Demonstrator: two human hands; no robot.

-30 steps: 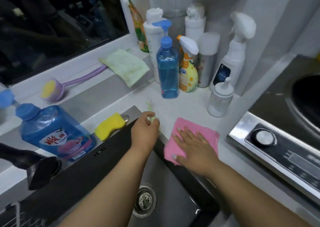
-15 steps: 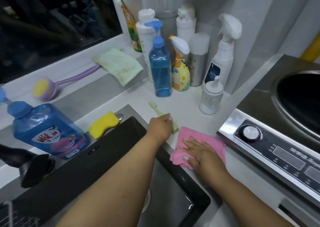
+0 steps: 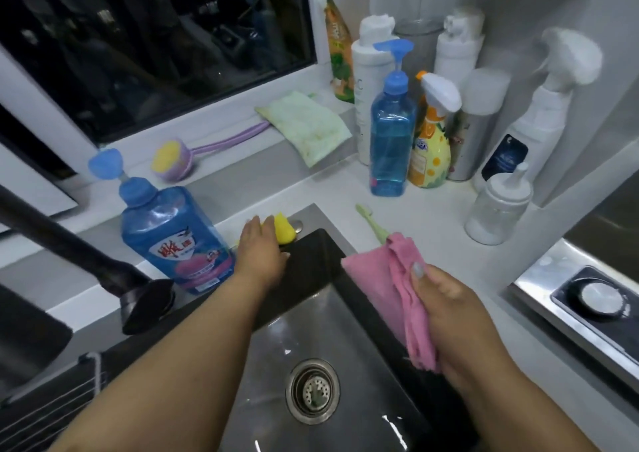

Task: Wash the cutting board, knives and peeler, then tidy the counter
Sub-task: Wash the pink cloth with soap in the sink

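Observation:
My left hand (image 3: 260, 252) lies on the left end of a yellow sponge (image 3: 285, 231) at the sink's back rim, fingers stretched over it. My right hand (image 3: 453, 317) grips a bunched pink cloth (image 3: 383, 275), held above the right edge of the steel sink (image 3: 332, 327). A pale green brush (image 3: 371, 223) lies on the white counter (image 3: 446, 261), its near end under the cloth. No cutting board, knife or peeler shows.
A big blue soap bottle (image 3: 173, 240) and a black faucet (image 3: 90, 258) stand left of the sink. Several bottles (image 3: 392, 133) crowd the back corner, with a small jar (image 3: 498, 206) in front. A stove panel (image 3: 584, 299) lies right. A green rag (image 3: 307, 123) and purple brush (image 3: 176, 158) rest on the sill.
My left hand let go of the green brush and moved left onto the yellow sponge. My right hand bunched the pink cloth and lifted it off the counter toward the sink.

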